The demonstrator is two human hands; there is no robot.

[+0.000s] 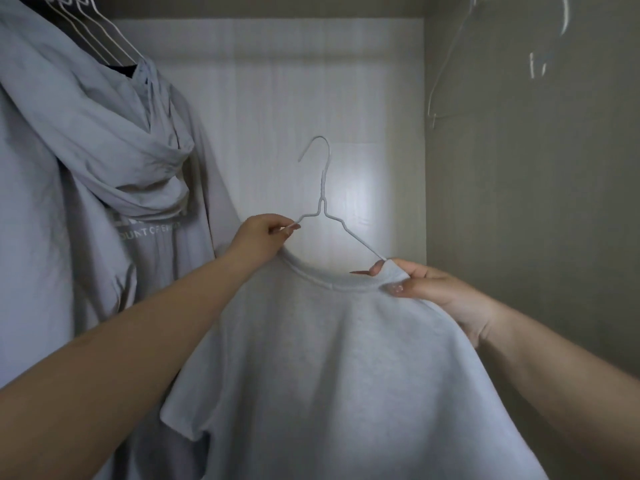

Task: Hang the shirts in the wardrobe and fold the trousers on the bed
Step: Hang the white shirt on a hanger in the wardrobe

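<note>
A grey hooded jacket (86,174) hangs at the left on white hangers (100,32). Beside it, the left hand (259,237) pinches the left arm of a white wire hanger (323,199). The light grey T-shirt (332,368) hangs from it inside the wardrobe (277,98), collar gripped by the right hand (429,289).

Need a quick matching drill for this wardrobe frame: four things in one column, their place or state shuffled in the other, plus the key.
Things:
1. left hand
2. right hand
3. hoodie
4. hanger

States:
A. hangs at the wardrobe's left
B. pinches the T-shirt collar
C. hook free, not on a rail
D. pinches the hanger's left arm

Pairs: 1-D, 2-B, 3-A, 4-C
</note>
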